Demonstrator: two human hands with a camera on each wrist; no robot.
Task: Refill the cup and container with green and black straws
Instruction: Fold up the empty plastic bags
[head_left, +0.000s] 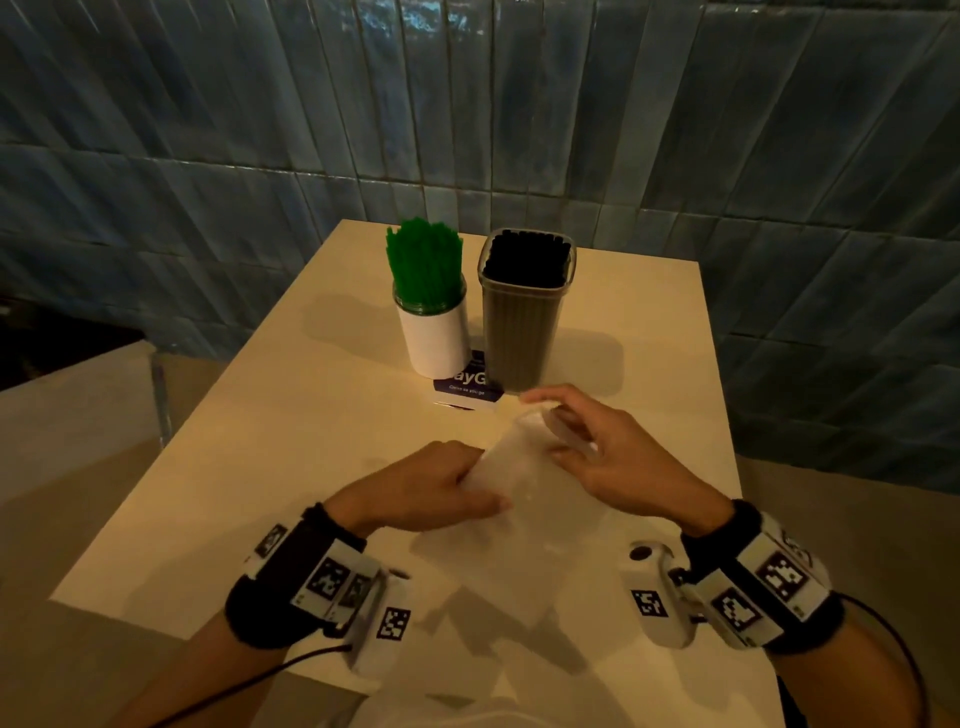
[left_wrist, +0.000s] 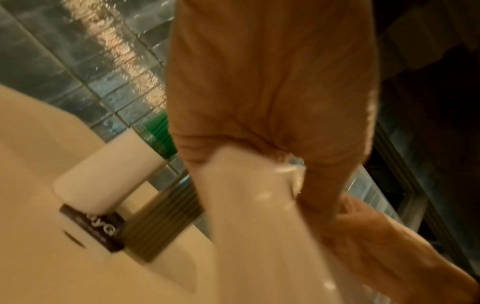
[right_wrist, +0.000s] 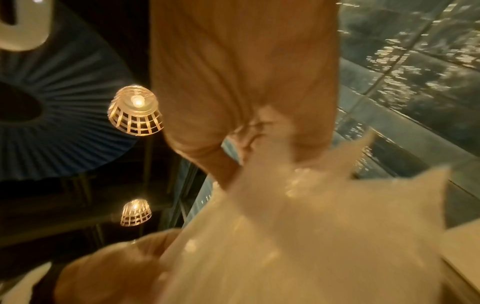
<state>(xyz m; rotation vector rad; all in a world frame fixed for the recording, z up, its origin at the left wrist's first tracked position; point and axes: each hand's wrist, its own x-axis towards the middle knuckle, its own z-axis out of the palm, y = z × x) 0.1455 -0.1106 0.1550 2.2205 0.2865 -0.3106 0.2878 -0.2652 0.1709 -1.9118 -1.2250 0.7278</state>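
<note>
**Head view: both hands on a clear bag, straws standing behind**

Head view shows a pale table (head_left: 270, 467) against a blue tiled wall (head_left: 208, 130). At its far end a white cup (head_left: 435, 338) stands upright, packed with green straws (head_left: 423, 265). Just beside it, to the right, a clear container (head_left: 522, 332) holds black straws (head_left: 527, 257). Both rest partly on a dark blue card (head_left: 467, 392) with white lettering.

Nearer, the left hand (head_left: 431, 488) and right hand (head_left: 613, 447) hold a clear plastic bag (head_left: 519, 467) between them above the table. The left fingers are curled around its near end, thumb laid along it. The right fingers pinch its far end, close in front of the container. Whether the bag holds anything cannot be told.

From the left wrist, the bag (left_wrist: 249, 216) runs blurred out of the closed fingers, with cup (left_wrist: 109, 170) and container (left_wrist: 161, 224) beyond. From the right wrist, crumpled plastic (right_wrist: 298, 236) fills the lower frame under the gripping fingers, with two lit lamps (right_wrist: 135, 113) overhead.
</note>
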